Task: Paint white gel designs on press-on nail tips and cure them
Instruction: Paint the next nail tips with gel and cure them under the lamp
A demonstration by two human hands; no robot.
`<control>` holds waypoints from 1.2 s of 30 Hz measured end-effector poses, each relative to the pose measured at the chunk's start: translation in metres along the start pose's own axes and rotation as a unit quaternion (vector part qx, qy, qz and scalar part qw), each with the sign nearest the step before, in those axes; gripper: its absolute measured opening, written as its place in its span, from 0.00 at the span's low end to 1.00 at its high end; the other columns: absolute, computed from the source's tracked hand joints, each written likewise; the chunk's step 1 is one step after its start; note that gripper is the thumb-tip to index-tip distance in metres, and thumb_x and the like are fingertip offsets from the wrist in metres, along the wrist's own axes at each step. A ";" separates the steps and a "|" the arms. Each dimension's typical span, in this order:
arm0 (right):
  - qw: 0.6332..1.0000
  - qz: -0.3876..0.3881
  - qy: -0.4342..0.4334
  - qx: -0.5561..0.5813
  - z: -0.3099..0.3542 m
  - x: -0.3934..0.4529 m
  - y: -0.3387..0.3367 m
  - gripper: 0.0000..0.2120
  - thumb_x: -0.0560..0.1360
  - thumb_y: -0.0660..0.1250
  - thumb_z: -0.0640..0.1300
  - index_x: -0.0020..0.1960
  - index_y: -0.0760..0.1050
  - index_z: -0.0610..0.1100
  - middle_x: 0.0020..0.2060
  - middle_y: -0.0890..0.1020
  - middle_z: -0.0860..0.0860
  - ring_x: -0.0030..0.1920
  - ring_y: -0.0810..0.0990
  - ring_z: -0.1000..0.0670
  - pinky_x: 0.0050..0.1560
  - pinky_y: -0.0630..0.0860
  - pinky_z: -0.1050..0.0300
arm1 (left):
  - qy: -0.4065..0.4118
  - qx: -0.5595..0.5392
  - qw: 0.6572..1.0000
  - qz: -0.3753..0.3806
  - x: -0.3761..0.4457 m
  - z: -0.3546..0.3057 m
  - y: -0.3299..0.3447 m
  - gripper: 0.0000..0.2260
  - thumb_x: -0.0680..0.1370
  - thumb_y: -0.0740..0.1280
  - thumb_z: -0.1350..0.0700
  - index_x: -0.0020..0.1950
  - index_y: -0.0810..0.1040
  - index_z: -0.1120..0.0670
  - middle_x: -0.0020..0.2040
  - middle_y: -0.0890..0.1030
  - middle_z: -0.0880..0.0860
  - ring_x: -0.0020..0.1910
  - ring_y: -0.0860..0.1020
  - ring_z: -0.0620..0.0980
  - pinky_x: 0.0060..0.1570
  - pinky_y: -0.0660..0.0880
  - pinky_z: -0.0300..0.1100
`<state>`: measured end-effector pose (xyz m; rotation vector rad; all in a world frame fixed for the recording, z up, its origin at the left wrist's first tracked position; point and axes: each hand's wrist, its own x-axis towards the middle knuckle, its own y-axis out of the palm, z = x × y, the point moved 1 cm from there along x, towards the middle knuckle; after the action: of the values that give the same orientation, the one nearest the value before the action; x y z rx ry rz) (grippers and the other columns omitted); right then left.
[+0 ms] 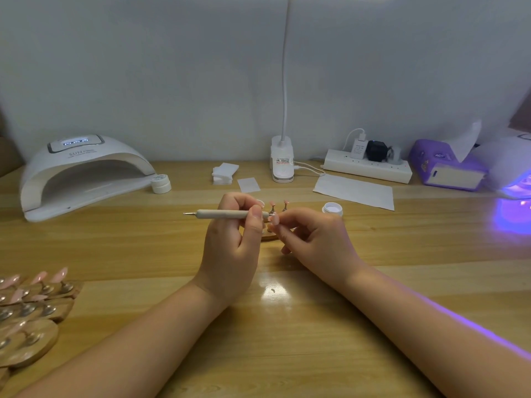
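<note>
The wooden counter (316, 326) was smooth and glossy, with a bright reflection near the middle. On its far left stood a white curing lamp (83, 175), a rounded dome with an open mouth and a lit display on top. At the right edge a second lamp (514, 173) threw violet light on the counter. Near the left edge lay several wooden stands (31, 308) with pink nail tips on metal holders.

In the middle, the left hand (232, 254) held a slim pen-like tool (227, 214) level, its fingers curled around the pale matte shaft and its thin metal point towards the left. The right hand (313, 239) pinched one small pink nail tip (273, 219) between the fingertips, just above a small wooden stand (270, 235) that was mostly hidden by the hands. An open jar of white gel (332, 208) stood just behind the right hand.

The nail tip was probably very light, thin, curved plastic, glossy and slippery. I judged it best to hold it by the side edges or the base, so that the top stays free for wet gel.
</note>
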<state>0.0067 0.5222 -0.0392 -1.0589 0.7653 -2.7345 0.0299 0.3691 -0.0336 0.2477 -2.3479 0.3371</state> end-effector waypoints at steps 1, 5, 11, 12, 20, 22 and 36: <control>1.000 0.001 -0.002 -0.002 0.000 0.000 0.000 0.05 0.75 0.70 0.41 0.50 0.82 0.43 0.39 0.85 0.49 0.33 0.83 0.51 0.37 0.80 0.46 | -0.001 0.001 1.000 -0.001 0.000 0.000 0.000 0.05 0.79 0.59 0.56 0.46 0.70 0.46 0.37 0.77 0.47 0.39 0.78 0.42 0.39 0.73 0.31; 1.000 0.004 -0.002 -0.002 -0.001 0.000 0.000 0.05 0.75 0.70 0.41 0.51 0.82 0.44 0.40 0.85 0.50 0.33 0.83 0.51 0.37 0.80 0.47 | -0.004 0.000 1.000 0.000 0.001 0.000 0.000 0.04 0.79 0.59 0.55 0.46 0.70 0.46 0.37 0.77 0.46 0.39 0.77 0.43 0.39 0.73 0.32; 1.000 0.007 -0.004 -0.003 0.000 0.001 -0.001 0.06 0.75 0.70 0.41 0.51 0.82 0.43 0.41 0.85 0.50 0.34 0.83 0.51 0.37 0.81 0.48 | -0.002 -0.005 1.000 0.001 0.001 0.001 0.000 0.03 0.79 0.59 0.53 0.46 0.70 0.46 0.37 0.77 0.46 0.39 0.77 0.43 0.39 0.74 0.32; 1.000 0.007 -0.004 -0.004 0.000 0.001 0.000 0.06 0.75 0.70 0.41 0.51 0.82 0.43 0.41 0.85 0.50 0.34 0.83 0.51 0.37 0.81 0.47 | -0.001 -0.006 1.000 0.001 0.001 0.001 0.000 0.03 0.79 0.59 0.52 0.46 0.70 0.46 0.37 0.77 0.46 0.39 0.77 0.43 0.39 0.74 0.33; 1.000 0.006 0.000 -0.005 -0.001 0.001 0.000 0.06 0.75 0.70 0.41 0.51 0.82 0.44 0.41 0.85 0.49 0.34 0.83 0.51 0.38 0.81 0.47 | 0.009 -0.007 1.000 -0.009 0.001 -0.001 0.000 0.02 0.79 0.59 0.51 0.47 0.69 0.45 0.39 0.77 0.46 0.40 0.78 0.42 0.41 0.74 0.31; 1.000 0.000 0.003 -0.003 -0.001 0.001 0.000 0.05 0.75 0.70 0.41 0.50 0.82 0.44 0.40 0.85 0.49 0.33 0.83 0.51 0.38 0.80 0.46 | 0.032 -0.008 0.999 -0.017 0.001 -0.003 -0.001 0.02 0.79 0.58 0.51 0.49 0.69 0.46 0.42 0.77 0.44 0.43 0.78 0.42 0.42 0.74 0.33; 1.000 -0.003 0.015 0.021 -0.003 0.001 0.000 0.06 0.75 0.70 0.40 0.51 0.82 0.42 0.42 0.84 0.49 0.33 0.83 0.50 0.35 0.81 0.48 | 0.031 -0.011 0.999 -0.016 0.000 -0.004 -0.003 0.03 0.79 0.58 0.49 0.48 0.70 0.45 0.39 0.78 0.47 0.40 0.79 0.45 0.40 0.76 0.37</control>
<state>0.0042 0.5236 -0.0407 -1.0138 0.7058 -2.7647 0.0329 0.3678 -0.0306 0.2615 -2.2829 0.2999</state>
